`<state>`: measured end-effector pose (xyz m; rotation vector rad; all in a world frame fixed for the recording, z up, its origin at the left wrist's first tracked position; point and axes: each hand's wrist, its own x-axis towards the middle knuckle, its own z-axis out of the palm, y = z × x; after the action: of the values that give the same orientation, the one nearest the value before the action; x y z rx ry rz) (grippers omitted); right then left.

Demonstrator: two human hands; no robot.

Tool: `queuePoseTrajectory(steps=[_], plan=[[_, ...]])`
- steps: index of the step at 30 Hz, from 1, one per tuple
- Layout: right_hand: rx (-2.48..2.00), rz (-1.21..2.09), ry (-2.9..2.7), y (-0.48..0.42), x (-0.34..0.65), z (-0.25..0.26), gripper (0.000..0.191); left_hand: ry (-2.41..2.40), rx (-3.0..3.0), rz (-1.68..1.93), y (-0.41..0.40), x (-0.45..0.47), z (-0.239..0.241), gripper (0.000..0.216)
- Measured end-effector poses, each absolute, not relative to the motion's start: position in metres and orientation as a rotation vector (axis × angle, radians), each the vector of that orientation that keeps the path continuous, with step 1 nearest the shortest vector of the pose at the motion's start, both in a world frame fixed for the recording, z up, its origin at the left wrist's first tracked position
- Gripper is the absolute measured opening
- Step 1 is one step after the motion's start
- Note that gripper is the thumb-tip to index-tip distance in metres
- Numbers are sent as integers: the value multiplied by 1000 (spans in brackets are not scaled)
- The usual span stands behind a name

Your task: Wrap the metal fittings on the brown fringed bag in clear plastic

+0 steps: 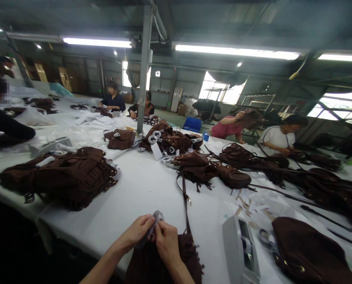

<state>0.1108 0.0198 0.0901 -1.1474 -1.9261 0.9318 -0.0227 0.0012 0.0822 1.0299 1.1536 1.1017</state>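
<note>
Fingers (pixel 146 221) pinch grey wrapping (pixel 158 215), long axis slanting forward-right.

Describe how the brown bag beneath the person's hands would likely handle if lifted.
The brown bag would probably sag, since its body looks soft. Its fringe may swing, as loose strips jut along the edge. The strap would likely trail, being long and thin.

Contrasting a dark brown, fringed fabric bag (pixel 145 262) and a greyish, slim wrapped strip (pixel 158 215) with a plain white, flat tabletop (pixel 146 189). Setting a gold-toned, small metal clasp (pixel 189 200) against a dark brown, narrow strap (pixel 187 217). Adding a bright blue, boxy plastic bin (pixel 193 124), a pink cloth shirt (pixel 223 127) and a spotted cloth top (pixel 147 110).
</note>
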Motion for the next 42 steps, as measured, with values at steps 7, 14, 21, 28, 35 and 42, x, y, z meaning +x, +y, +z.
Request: queuePoseTrajectory(steps=[7,14,21,28,35,42], plan=[[-1137,854,-1946,27,114,94,26,1100,952,1113,-5,-30,89,45],[-1058,1270,-1677,10,101,95,35,954,874,1048,-9,-32,82,45],[-1084,849,-2008,24,113,97,25,993,870,1088,-7,-39,75,46],[-644,727,-2524,53,140,144,55,899,899,887,-6,-48,84,44],[-473,986,-2684,64,127,160,25,901,819,821,4,-54,80,42],[-456,763,-2725,62,132,139,22,918,861,890,-8,-41,87,43]])
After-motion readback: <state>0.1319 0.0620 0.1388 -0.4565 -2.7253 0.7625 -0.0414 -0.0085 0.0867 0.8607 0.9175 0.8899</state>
